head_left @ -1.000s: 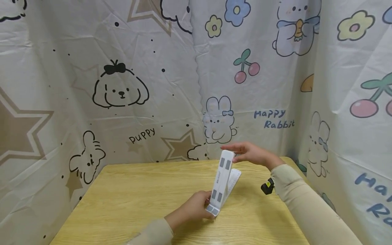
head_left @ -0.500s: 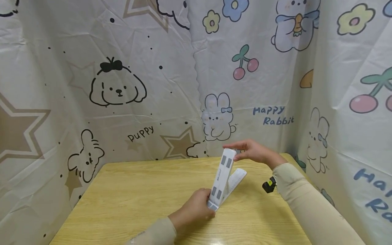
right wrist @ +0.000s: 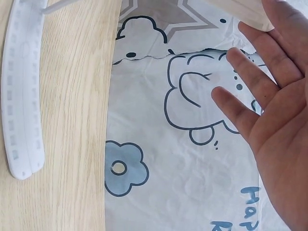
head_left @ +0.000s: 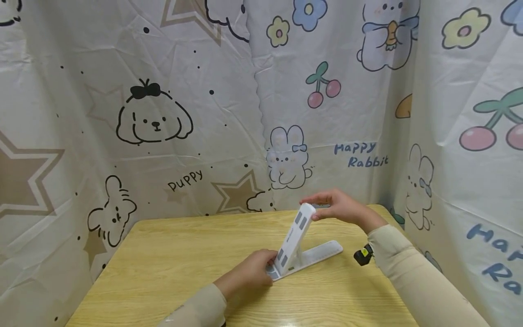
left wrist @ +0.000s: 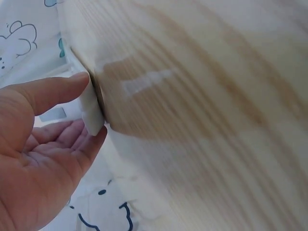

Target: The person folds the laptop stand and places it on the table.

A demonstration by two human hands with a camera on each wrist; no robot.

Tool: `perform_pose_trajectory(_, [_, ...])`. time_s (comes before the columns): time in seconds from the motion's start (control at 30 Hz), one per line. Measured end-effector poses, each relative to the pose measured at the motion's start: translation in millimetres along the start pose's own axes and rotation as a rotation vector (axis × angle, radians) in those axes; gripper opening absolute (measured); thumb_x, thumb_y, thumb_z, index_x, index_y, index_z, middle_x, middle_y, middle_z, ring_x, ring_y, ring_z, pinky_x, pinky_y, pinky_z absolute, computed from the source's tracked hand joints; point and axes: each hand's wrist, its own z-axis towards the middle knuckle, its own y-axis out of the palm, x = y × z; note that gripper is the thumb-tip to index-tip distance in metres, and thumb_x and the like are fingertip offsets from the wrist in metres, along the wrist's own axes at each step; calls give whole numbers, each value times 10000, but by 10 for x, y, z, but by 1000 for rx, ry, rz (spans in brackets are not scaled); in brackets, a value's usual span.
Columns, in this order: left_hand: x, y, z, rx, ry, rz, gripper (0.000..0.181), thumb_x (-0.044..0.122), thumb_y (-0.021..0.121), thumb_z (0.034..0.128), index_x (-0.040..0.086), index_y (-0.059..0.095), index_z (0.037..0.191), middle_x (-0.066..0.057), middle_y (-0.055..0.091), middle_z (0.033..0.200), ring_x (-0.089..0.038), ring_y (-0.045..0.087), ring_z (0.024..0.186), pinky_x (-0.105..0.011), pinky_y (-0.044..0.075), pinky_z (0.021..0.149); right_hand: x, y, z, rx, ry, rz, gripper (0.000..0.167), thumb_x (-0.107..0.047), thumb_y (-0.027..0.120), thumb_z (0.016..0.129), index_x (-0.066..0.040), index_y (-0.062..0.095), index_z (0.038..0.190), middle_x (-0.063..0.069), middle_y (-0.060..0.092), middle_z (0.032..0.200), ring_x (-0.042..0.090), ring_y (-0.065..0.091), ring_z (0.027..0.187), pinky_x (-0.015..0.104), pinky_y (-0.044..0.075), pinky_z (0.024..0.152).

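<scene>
Here, hands on white stand.

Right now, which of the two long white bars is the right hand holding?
The raised, slanting bar with grey pads; the right hand pinches its top end. The other bar stretches low along the table, apart from that hand.

The head view faces forward-down; both wrist views, closer, seemingly share its table.
</scene>
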Motion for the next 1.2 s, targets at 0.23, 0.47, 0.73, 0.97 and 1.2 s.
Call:
perform_pose_trajectory(0.23, [-126,-66,-15,-29,14,-29,748,-6,879,677,73,624,1377,10,679,1194,-147,626,1107,-311,538,995,-18,61,-31,29,-15,-13,514,-257,859,841,-136,700,1315,37,672,1371,291,621,1254,442,553,1017])
perform_pose_trajectory(0.47, [-192,-131,-43,-47,24,-42,734,-34,857,693,93,622,1376,34,670,1177,-125,613,1091,-294,539,975,-4,146,-1,53,-26,-5,525,-269,850,855,-159,681,1340,50,667,1365,326,635,1220,410,574,977])
perform_pose_trajectory(0.73, [11,-129,17,42,-19,-119,745,199,886,807,113,545,1464,-49,637,1365,-247,610,1237,-435,522,1049,193,129,-156,51,-46,-49,649,-222,828,878,-119,558,1459,123,564,1481,400,552,1322,570,491,1071])
perform_pose_trajectory(0.97, [446,-242,123,277,8,-272,740,342,826,882,144,491,1512,-37,568,1455,-273,571,1308,-462,497,1090,616,135,-303,55,36,-144,707,-358,835,859,-185,540,1478,105,525,1530,424,451,1418,650,346,1163])
perform_pose_trajectory(1.2, [792,-345,272,383,78,-349,732,288,835,879,135,494,1509,-54,566,1470,-260,570,1313,-448,502,1091,1035,185,-431,-16,93,-151,650,-242,818,878,-148,559,1468,134,478,1567,496,334,1468,771,224,1141])
